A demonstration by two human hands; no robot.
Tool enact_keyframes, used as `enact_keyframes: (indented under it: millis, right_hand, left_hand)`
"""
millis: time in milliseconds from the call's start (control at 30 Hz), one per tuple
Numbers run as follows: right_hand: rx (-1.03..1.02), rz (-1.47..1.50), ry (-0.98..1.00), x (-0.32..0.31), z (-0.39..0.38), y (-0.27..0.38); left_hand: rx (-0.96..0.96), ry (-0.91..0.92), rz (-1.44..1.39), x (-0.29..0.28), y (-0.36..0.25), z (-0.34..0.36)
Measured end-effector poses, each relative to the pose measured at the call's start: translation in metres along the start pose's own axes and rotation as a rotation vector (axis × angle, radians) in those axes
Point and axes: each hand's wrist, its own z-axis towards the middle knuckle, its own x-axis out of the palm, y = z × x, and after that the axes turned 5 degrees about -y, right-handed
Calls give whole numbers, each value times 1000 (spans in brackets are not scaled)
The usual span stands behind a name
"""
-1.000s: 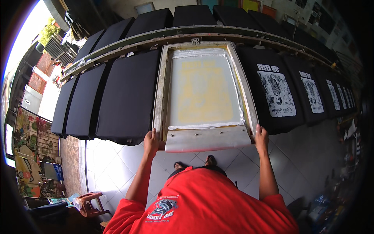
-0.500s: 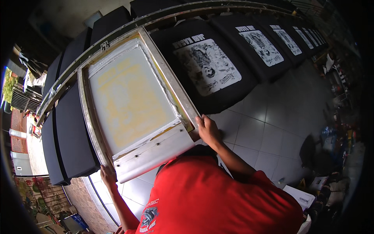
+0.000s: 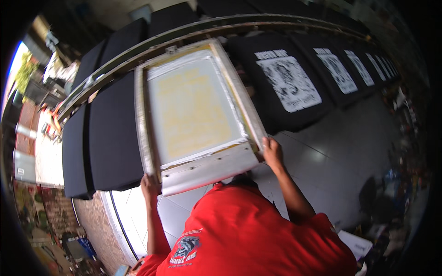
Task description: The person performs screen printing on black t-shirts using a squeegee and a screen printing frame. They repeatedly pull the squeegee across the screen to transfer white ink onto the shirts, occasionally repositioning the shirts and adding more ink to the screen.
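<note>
A framed printing screen (image 3: 195,108), with pale yellowish mesh and a worn metal frame, spans from the long rail down to my body. My left hand (image 3: 150,185) grips its near left corner. Around the near right corner, the fingers of my right hand (image 3: 272,151) are closed on the frame. A pale metal strip with small bolts (image 3: 209,169) runs along the screen's near end. Beneath and beside it lie black shirts on boards. The black shirt to the right (image 3: 287,83) bears a white printed picture; the black shirt to the left (image 3: 115,133) is plain.
A long metal rail (image 3: 276,19) curves behind the screen, with more black boards (image 3: 172,18) beyond it. Several printed shirts (image 3: 340,73) recede to the right. White floor tiles (image 3: 317,156) lie below, and a white box (image 3: 354,244) sits at lower right.
In the picture, the screen and both hands have shifted right, and the screen stands straighter. The shirts and rail have also shifted right as the view turned. Both hands keep their hold.
</note>
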Motion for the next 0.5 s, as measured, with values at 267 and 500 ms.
enact_keyframes:
  millis: [267, 500]
  right_hand:
    - [29, -57, 30, 0, 2, 8]
    - [50, -32, -6, 0, 13, 3]
  left_hand:
    - [9, 58, 166, -7, -12, 6]
    - [42, 64, 225, 5, -21, 8]
